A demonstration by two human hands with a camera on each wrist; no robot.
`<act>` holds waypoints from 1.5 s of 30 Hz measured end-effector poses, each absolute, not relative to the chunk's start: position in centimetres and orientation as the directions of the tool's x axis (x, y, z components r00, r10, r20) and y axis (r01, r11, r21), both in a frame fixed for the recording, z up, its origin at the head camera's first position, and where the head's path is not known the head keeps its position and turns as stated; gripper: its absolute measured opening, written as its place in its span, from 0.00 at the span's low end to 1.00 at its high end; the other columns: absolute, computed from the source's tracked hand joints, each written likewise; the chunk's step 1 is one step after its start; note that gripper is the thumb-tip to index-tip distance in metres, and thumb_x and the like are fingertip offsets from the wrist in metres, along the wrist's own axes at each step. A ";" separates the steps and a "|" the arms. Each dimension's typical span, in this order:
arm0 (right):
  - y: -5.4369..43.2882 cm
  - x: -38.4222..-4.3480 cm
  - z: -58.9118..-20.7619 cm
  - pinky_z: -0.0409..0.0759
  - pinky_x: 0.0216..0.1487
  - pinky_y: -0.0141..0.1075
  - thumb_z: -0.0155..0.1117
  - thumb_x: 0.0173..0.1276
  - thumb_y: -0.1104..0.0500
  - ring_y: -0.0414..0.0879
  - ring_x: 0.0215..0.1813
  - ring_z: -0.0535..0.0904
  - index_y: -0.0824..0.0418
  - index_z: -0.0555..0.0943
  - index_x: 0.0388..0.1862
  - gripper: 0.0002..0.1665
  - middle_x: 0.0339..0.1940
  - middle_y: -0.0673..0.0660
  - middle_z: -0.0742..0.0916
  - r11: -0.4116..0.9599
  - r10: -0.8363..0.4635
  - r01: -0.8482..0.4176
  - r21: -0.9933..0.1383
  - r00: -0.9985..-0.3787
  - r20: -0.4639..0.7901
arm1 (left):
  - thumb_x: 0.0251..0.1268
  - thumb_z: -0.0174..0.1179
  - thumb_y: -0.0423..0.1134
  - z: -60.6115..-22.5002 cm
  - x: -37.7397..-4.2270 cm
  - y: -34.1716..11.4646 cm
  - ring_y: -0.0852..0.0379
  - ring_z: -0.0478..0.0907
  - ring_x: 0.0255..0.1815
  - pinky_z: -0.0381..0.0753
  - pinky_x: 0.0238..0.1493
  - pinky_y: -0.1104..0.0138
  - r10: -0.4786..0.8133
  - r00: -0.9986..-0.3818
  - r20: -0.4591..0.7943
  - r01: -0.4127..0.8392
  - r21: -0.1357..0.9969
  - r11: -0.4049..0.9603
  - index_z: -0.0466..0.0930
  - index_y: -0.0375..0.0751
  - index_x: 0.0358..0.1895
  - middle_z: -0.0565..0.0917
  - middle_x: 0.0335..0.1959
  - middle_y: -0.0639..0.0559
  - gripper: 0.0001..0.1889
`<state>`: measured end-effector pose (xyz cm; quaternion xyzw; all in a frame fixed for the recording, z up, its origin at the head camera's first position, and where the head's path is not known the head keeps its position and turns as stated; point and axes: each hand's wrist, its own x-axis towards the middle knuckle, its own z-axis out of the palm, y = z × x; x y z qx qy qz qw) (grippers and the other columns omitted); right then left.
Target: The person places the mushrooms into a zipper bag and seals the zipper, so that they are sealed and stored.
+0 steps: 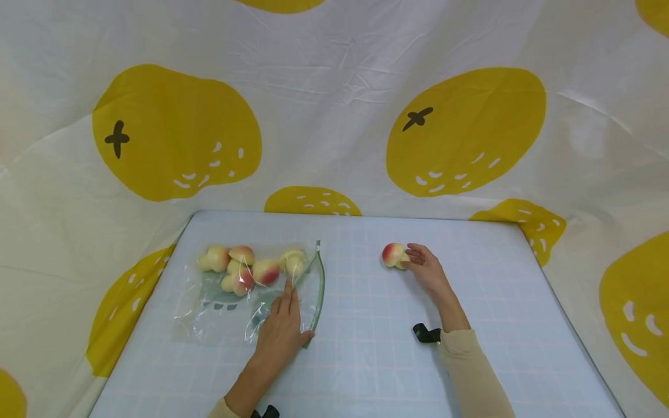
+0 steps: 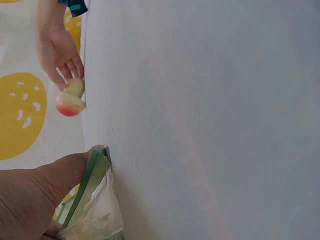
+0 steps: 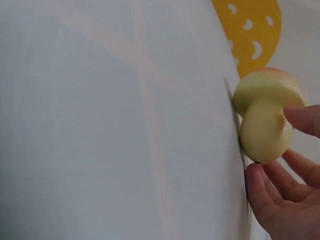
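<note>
A toy mushroom [image 1: 393, 254] with a red and cream cap lies on the table at the right of the head view. My right hand [image 1: 427, 270] is at its stem with loosely spread fingers; in the right wrist view the thumb [image 3: 302, 120] overlaps the stem and the fingertips [image 3: 256, 182] lie by its base. At the left lies a clear zip bag [image 1: 195, 325] with a green closure strip [image 1: 321, 290], holding several toy mushrooms [image 1: 265, 271]. My left hand [image 1: 280, 331] rests on the bag near its mouth, fingers extended, thumb spread toward the green strip.
Under everything is a pale table [image 1: 376, 360] with a faint grid. A white cloth [image 1: 324, 133] printed with yellow fruit hangs behind and beside it. Dark wrist cameras are worn at both wrists, one [image 1: 425, 334] beside the right sleeve.
</note>
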<state>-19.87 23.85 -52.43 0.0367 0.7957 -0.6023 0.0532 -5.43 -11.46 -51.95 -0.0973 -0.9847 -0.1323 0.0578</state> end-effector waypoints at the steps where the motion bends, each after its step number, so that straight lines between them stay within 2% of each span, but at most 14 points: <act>1: 23.9 -19.9 -52.5 0.70 0.64 0.47 0.68 0.67 0.65 0.60 0.67 0.71 0.68 0.66 0.73 0.37 0.67 0.69 0.76 0.282 -0.018 0.125 -0.951 -0.991 -0.136 | 0.42 0.82 0.52 -51.9 -5.4 -11.5 0.36 0.68 0.64 0.83 0.46 0.53 0.176 -0.975 0.137 0.206 0.250 0.946 0.60 0.21 0.71 0.52 0.78 0.32 0.58; 8: 23.9 -19.9 -52.6 0.70 0.61 0.45 0.68 0.67 0.65 0.59 0.67 0.70 0.68 0.66 0.73 0.37 0.67 0.68 0.75 0.328 -0.050 0.129 -0.936 -0.987 -0.154 | 0.42 0.82 0.52 -51.9 -5.5 -11.4 0.35 0.68 0.64 0.83 0.46 0.53 0.175 -0.976 0.131 0.204 0.254 0.946 0.60 0.21 0.71 0.51 0.78 0.32 0.58; 12: 23.9 -19.9 -52.7 0.71 0.57 0.40 0.68 0.66 0.66 0.58 0.66 0.69 0.69 0.67 0.72 0.36 0.67 0.68 0.75 0.329 -0.055 0.127 -0.936 -0.987 -0.153 | 0.42 0.82 0.52 -51.9 -5.5 -11.4 0.36 0.68 0.64 0.83 0.46 0.53 0.172 -0.977 0.128 0.201 0.259 0.945 0.60 0.21 0.71 0.51 0.78 0.32 0.57; 18: 23.9 -20.0 -53.0 0.72 0.51 0.31 0.68 0.66 0.68 0.57 0.63 0.71 0.69 0.69 0.70 0.35 0.65 0.68 0.77 0.314 -0.058 0.123 -0.941 -0.987 -0.148 | 0.42 0.82 0.52 -51.8 -5.4 -11.4 0.36 0.68 0.65 0.83 0.46 0.53 0.166 -0.979 0.117 0.192 0.267 0.944 0.60 0.21 0.71 0.51 0.79 0.33 0.57; 27: 23.9 -19.9 -53.0 0.75 0.47 0.27 0.70 0.65 0.66 0.57 0.59 0.75 0.71 0.72 0.67 0.32 0.60 0.69 0.80 0.312 -0.041 0.107 -0.944 -0.991 -0.126 | 0.44 0.81 0.52 -51.8 -5.4 -11.4 0.36 0.67 0.65 0.83 0.47 0.54 0.171 -0.979 0.112 0.194 0.260 0.946 0.59 0.21 0.72 0.51 0.78 0.32 0.58; 37: 23.2 -19.7 -53.0 0.81 0.43 0.34 0.71 0.65 0.64 0.45 0.49 0.80 0.69 0.73 0.67 0.32 0.59 0.67 0.81 0.256 -0.065 0.123 -0.959 -0.987 -0.144 | 0.43 0.81 0.52 -51.7 -5.4 -11.4 0.36 0.68 0.64 0.83 0.47 0.54 0.180 -0.975 0.127 0.207 0.254 0.945 0.60 0.20 0.71 0.52 0.78 0.31 0.57; 45: 20.8 -19.3 -52.4 0.83 0.42 0.37 0.72 0.63 0.64 0.48 0.48 0.81 0.68 0.76 0.63 0.30 0.56 0.66 0.83 0.226 -0.097 0.109 -0.968 -0.986 -0.134 | 0.43 0.81 0.52 -51.8 -5.4 -11.5 0.36 0.68 0.64 0.83 0.47 0.54 0.177 -0.975 0.133 0.206 0.251 0.946 0.60 0.20 0.71 0.52 0.78 0.32 0.57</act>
